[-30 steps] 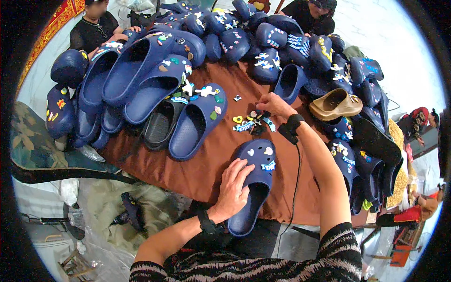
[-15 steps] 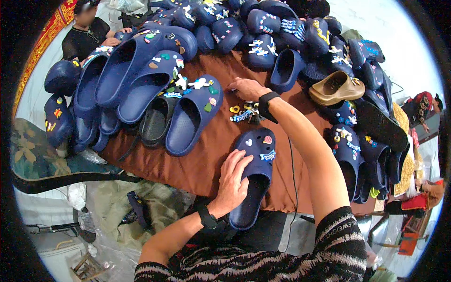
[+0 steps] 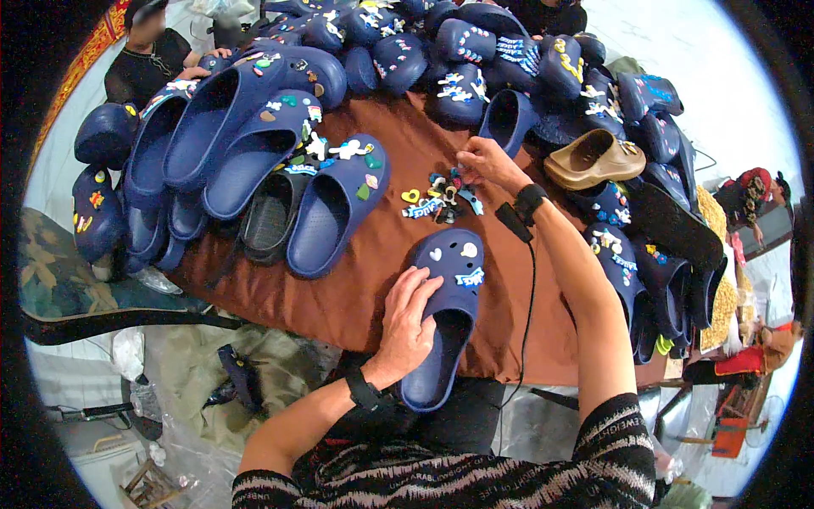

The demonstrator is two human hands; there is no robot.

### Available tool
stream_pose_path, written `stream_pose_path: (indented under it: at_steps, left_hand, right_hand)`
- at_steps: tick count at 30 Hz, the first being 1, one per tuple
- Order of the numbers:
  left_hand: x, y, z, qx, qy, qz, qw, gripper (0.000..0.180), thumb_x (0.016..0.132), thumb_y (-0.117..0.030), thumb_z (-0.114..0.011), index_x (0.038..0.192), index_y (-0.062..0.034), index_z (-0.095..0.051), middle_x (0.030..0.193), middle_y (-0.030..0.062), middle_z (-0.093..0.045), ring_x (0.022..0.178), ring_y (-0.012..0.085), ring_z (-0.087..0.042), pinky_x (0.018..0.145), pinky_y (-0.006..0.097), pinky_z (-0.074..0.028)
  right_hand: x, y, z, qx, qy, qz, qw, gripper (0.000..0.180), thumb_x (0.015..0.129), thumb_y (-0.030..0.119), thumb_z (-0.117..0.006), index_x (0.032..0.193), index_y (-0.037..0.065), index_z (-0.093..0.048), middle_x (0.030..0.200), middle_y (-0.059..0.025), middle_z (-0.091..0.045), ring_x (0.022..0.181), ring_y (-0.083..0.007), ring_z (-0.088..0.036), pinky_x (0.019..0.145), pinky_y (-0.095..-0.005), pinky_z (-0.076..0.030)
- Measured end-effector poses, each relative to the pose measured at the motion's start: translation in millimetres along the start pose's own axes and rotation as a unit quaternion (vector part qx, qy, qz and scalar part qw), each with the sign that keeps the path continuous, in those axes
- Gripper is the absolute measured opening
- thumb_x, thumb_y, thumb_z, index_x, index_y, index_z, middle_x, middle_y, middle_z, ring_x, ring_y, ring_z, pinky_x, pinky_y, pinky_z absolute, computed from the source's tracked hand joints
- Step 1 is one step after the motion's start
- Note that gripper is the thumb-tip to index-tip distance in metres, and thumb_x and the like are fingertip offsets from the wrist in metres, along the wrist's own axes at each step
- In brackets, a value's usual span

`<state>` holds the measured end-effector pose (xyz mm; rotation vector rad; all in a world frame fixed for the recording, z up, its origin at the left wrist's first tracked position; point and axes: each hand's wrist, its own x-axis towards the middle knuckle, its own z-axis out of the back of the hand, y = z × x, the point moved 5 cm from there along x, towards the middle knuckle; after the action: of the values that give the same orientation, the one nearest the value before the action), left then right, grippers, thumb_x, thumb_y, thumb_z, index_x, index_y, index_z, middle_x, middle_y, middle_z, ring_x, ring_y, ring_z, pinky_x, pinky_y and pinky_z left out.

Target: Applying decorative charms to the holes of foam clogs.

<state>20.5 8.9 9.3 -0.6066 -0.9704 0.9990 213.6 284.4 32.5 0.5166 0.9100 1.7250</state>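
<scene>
A navy clog (image 3: 458, 265) lies near the front edge of the brown-covered table, its toe pointing away from me. White, round and blue lettered charms sit on its upper. My left hand (image 3: 404, 327) grips the clog's left side, fingers over the upper and the opening. Beyond the toe is a small heap of loose shoe charms (image 3: 443, 199), black, yellow, white and blue. My right hand (image 3: 492, 166) is just to the right of the heap, fingertips pinched together. Whatever may be between them is too small to make out.
Navy clogs (image 3: 339, 208) with charms stand at the left, one black clog (image 3: 273, 216) among them. More are piled at the back and right, beside a tan clog (image 3: 595, 159). A black device (image 3: 513, 223) with a cable lies by my right wrist. A person (image 3: 146, 55) sits back left.
My right hand has moved right, from the far left of the charm heap to its right side, uncovering more charms and the black device. My left hand keeps its grip on the clog.
</scene>
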Motion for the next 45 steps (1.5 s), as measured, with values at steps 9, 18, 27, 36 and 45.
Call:
stream_pose_path:
  at_steps: [9,18,27,36,45]
  left_hand:
    - [0.3,-0.2,-0.2,0.003,-0.008,-0.003,1.0,0.059,0.075,0.007,-0.055,0.133,-0.0046,-0.053,0.139,0.0177,-0.046,0.136,0.0395,-0.038,0.115,0.048,-0.029]
    - [1.6,-1.2,-1.3,-0.003,-0.011,-0.004,1.0,0.057,0.076,0.007,-0.055,0.131,-0.0043,-0.054,0.14,0.0188,-0.046,0.137,0.0385,-0.038,0.116,0.048,-0.028]
    - [1.4,-2.2,-0.7,-0.001,-0.008,-0.007,1.0,0.056,0.076,0.007,-0.055,0.132,-0.0051,-0.054,0.141,0.0177,-0.046,0.137,0.038,-0.038,0.116,0.047,-0.029]
    - [-0.2,-1.1,-1.9,-0.015,-0.015,0.011,1.0,0.06,0.076,0.008,-0.052,0.135,-0.0021,-0.049,0.144,0.0195,-0.041,0.138,0.0377,-0.037,0.118,0.044,-0.027]
    - [-2.3,2.4,2.2,-0.052,-0.08,0.049,0.994,0.078,0.075,0.004,-0.063,0.146,-0.0001,-0.03,0.144,0.0243,-0.036,0.136,0.0406,-0.037,0.115,0.045,-0.031]
  right_hand:
    - [-85.7,-0.4,-17.8,0.441,0.059,-0.032,0.895,0.022,0.102,0.023,-0.056,0.111,0.003,-0.062,0.095,-0.0037,-0.066,0.078,-0.0117,-0.063,0.073,-0.027,-0.054]
    - [-122.1,-15.9,-21.5,0.462,0.082,-0.03,0.883,0.023,0.099,0.018,-0.061,0.116,0.004,-0.063,0.099,-0.0036,-0.067,0.086,-0.0145,-0.065,0.081,-0.0308,-0.055]
    - [-151.0,-2.2,-41.6,0.173,0.041,0.062,0.982,0.022,0.088,0.002,-0.068,0.11,0.001,-0.064,0.094,0.0014,-0.065,0.085,-0.0073,-0.058,0.079,-0.0254,-0.05]
    - [-159.6,-5.6,-35.9,0.1,0.018,0.049,0.994,0.012,0.089,0.006,-0.068,0.098,0.0,-0.064,0.087,0.0006,-0.063,0.082,-0.0086,-0.056,0.075,-0.0274,-0.049]
    - [-164.7,25.0,-39.6,0.192,0.045,-0.037,0.98,0.011,0.094,0.015,-0.068,0.097,0.005,-0.064,0.083,0.0026,-0.063,0.071,-0.0062,-0.057,0.065,-0.0228,-0.048]
